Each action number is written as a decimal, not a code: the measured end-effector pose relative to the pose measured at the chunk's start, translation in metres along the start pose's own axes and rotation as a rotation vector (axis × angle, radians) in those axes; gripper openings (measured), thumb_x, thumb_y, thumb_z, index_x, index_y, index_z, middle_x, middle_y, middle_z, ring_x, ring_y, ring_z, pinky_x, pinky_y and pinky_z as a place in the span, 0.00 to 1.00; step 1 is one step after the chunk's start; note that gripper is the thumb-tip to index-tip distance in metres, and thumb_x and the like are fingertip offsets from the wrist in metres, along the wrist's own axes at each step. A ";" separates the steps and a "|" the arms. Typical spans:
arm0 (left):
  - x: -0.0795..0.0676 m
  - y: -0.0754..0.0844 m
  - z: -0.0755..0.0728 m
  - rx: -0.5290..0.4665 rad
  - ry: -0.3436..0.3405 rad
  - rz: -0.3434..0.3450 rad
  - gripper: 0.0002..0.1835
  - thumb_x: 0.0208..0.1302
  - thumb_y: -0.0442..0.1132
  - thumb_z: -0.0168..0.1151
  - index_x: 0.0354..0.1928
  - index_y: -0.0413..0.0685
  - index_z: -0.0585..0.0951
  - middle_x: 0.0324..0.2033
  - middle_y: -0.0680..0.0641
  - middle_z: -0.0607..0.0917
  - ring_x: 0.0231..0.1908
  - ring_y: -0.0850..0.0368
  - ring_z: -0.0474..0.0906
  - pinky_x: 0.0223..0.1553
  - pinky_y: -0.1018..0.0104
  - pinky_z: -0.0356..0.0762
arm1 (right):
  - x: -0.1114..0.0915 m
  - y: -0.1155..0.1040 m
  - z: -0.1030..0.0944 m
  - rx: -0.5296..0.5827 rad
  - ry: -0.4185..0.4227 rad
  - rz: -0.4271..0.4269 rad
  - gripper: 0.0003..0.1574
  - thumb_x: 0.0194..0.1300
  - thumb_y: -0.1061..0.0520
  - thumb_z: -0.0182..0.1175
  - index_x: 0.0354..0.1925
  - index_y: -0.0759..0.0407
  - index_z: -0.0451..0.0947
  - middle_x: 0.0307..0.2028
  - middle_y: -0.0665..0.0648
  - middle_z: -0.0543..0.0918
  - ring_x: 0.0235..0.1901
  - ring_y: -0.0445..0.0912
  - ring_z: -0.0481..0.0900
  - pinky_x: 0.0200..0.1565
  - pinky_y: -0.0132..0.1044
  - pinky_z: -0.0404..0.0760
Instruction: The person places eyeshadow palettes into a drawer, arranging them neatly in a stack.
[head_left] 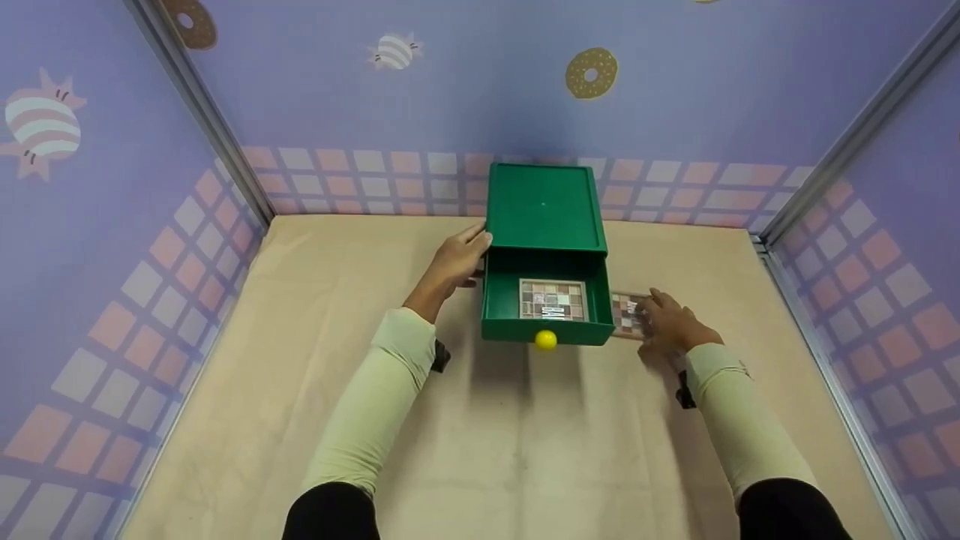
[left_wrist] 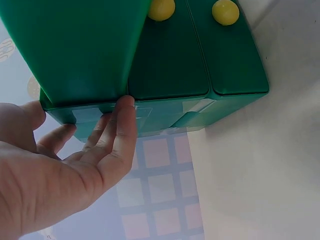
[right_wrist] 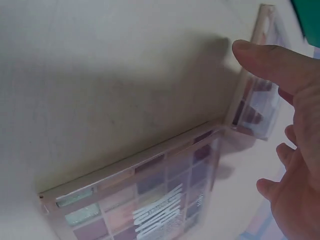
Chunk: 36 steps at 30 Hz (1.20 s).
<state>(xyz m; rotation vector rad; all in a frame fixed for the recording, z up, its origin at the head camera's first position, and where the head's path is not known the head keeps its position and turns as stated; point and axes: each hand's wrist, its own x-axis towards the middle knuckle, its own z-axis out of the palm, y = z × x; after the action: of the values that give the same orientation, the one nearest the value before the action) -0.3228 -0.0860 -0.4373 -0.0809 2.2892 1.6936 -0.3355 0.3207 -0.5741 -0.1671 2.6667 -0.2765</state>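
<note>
A green drawer cabinet stands at the back with its top drawer pulled out. Inside that drawer lies an eyeshadow palette. My left hand rests on the cabinet's left side; in the left wrist view its fingertips touch the side wall. To the right of the drawer, my right hand hovers by another palette, partly hidden by the drawer and the hand. The right wrist view shows two palettes on the table, a near one and a farther one beside my thumb.
Two lower drawers with yellow knobs are closed. The pulled-out drawer's yellow knob faces me. A beige cloth covers the table, and patterned walls with metal corner posts stand around it.
</note>
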 end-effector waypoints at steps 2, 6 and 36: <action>0.000 -0.001 0.000 0.006 0.000 0.004 0.28 0.73 0.59 0.43 0.73 0.71 0.57 0.67 0.44 0.70 0.51 0.44 0.81 0.54 0.45 0.76 | 0.002 0.001 0.002 -0.004 0.004 -0.019 0.56 0.52 0.48 0.71 0.72 0.49 0.53 0.76 0.62 0.41 0.70 0.71 0.48 0.61 0.73 0.54; 0.001 -0.001 -0.001 0.024 0.004 0.013 0.28 0.72 0.60 0.43 0.73 0.72 0.57 0.66 0.45 0.71 0.49 0.45 0.82 0.53 0.47 0.77 | 0.006 -0.001 0.003 0.019 0.010 -0.033 0.53 0.52 0.52 0.68 0.71 0.53 0.53 0.73 0.62 0.50 0.69 0.67 0.53 0.64 0.71 0.53; 0.003 -0.008 0.001 0.064 0.043 0.050 0.27 0.72 0.61 0.42 0.71 0.75 0.58 0.65 0.46 0.73 0.45 0.50 0.83 0.47 0.53 0.79 | 0.000 -0.003 0.006 0.041 0.073 0.024 0.53 0.50 0.43 0.70 0.69 0.48 0.57 0.62 0.69 0.61 0.47 0.61 0.69 0.42 0.63 0.76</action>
<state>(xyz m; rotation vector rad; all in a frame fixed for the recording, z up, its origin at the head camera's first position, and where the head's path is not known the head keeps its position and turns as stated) -0.3237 -0.0867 -0.4457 -0.0469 2.3939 1.6566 -0.3328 0.3165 -0.5786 -0.1138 2.7310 -0.3358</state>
